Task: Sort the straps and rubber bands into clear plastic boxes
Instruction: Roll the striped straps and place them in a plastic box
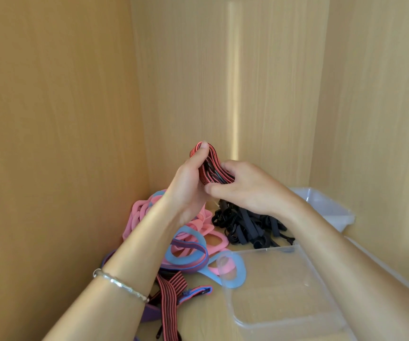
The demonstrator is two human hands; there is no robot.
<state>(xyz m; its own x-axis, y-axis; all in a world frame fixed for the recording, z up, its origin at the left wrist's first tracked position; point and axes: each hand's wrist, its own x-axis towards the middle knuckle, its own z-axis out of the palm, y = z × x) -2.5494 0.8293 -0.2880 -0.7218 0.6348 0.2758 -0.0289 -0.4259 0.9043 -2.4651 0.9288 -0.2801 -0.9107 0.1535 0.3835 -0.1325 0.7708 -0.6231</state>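
Note:
A folded red-and-black striped strap is held up in the air over the shelf. My left hand grips its left side, thumb on the top fold. My right hand pinches its right side. Below them lie pink rubber bands, blue bands and a heap of black straps. A clear plastic box stands at the front right, and one blue band drapes over its left rim. A second clear box sits at the back right.
Everything lies on a wooden shelf boxed in by a left wall, a back wall and a right wall. More striped and purple-blue straps lie at the front left, under my left forearm.

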